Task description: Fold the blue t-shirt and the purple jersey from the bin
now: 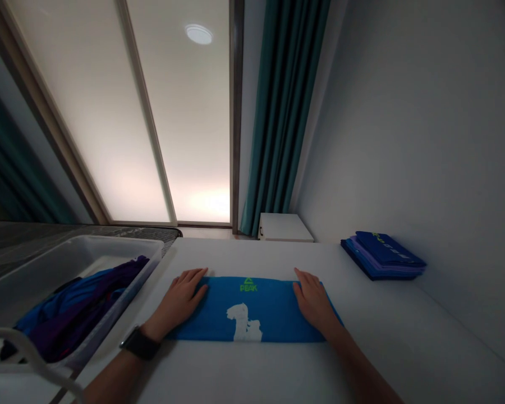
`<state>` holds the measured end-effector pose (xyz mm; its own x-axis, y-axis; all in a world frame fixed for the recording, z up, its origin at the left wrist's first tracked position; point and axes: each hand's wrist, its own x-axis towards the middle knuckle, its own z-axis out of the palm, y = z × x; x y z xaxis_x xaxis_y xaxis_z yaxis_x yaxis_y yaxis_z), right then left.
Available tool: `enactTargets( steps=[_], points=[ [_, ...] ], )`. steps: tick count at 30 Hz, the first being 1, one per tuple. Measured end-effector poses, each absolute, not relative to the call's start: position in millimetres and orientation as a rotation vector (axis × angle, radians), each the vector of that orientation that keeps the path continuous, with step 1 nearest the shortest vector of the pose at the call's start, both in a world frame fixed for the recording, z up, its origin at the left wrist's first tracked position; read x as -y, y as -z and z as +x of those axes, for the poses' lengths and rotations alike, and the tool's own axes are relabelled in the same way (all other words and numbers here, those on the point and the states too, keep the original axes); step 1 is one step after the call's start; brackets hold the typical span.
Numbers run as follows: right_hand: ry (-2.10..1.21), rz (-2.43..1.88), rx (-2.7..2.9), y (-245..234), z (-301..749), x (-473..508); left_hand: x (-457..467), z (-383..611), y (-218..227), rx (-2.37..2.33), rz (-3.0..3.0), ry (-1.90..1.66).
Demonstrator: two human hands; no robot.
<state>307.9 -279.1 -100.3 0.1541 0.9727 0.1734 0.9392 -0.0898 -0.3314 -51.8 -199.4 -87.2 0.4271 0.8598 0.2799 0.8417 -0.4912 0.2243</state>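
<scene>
A blue garment point(278, 320), folded into a wide flat strip, lies on the white table point(235, 370) in front of me. It carries a green PEAK logo near its far edge and a white figure print below. My left hand point(183, 297), with a dark watch on the wrist, rests flat on the garment's left end. On the right end lies my right hand point(315, 297), palm down. Both hands have their fingers stretched out and grip nothing. The exact kind of garment cannot be made out from this fold.
To the left stands a translucent plastic bin point(151, 247) holding rumpled blue and purple clothes point(92, 303). A pale curved bar point(29, 348) crosses its near side. At the back right, a stack of folded clothes point(385, 255) sits by the wall. Beyond the table is a white cabinet point(284, 226).
</scene>
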Motion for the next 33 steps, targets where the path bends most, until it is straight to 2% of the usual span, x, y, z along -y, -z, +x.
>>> enactTargets(
  steps=[3,7,12,19,26,33],
  points=[
    [-0.067,-2.107,1.698,97,327,274,195,-55,78,-1.67,2.559,-0.632],
    [-0.221,-2.049,1.692,96,334,271,194,-55,70,-1.732,2.436,-0.595],
    [-0.423,-1.967,1.682,96,325,271,196,-49,66,-1.638,2.265,-0.55],
    [-0.451,-1.99,1.66,101,320,268,195,-47,63,-1.624,2.084,-0.576],
    [-0.461,-1.674,1.565,93,316,272,196,-46,60,-1.528,2.055,-0.747],
    [-0.639,-1.66,1.452,94,320,271,193,-47,63,-1.556,2.019,-0.632]
  ],
)
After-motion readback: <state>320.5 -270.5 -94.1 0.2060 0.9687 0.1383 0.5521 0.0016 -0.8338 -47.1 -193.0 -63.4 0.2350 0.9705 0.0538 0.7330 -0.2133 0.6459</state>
